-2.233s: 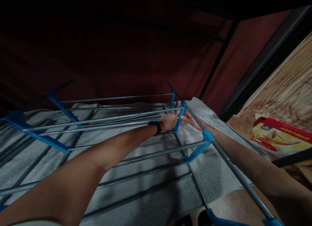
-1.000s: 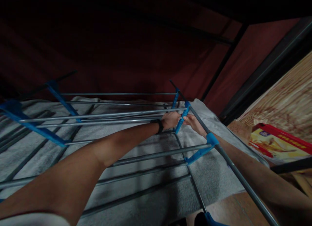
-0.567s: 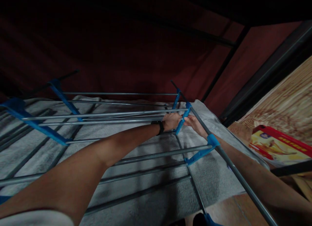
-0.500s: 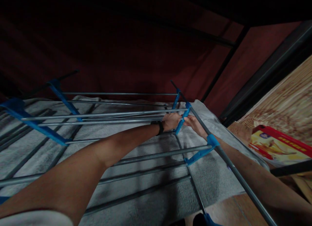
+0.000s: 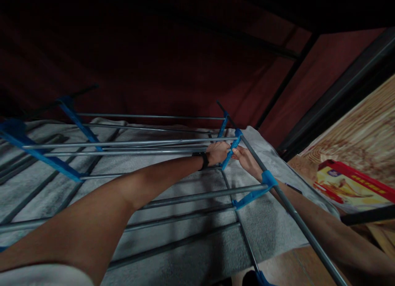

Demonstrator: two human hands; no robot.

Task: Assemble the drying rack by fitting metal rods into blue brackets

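A rack of grey metal rods and blue plastic brackets stands over a grey cloth. My left hand, with a dark band at its wrist, reaches between the rods and is closed around a rod end beside the middle right bracket. From the other side of that bracket, my right hand pinches it with thumb and fingers. The right forearm passes behind the slanting side tube. Some fingertips of both hands are hidden behind the bracket and rods.
Grey cloth lies beneath the rack. A red and yellow box is on the right, near a wood-grain panel. A dark flat object lies by my right forearm. Dark red fabric hangs behind, with a black frame bar.
Both hands stay at the same bracket with barely any movement. The rack's left end appears slightly shifted left and up. More of the dark flat object shows beside my right forearm.
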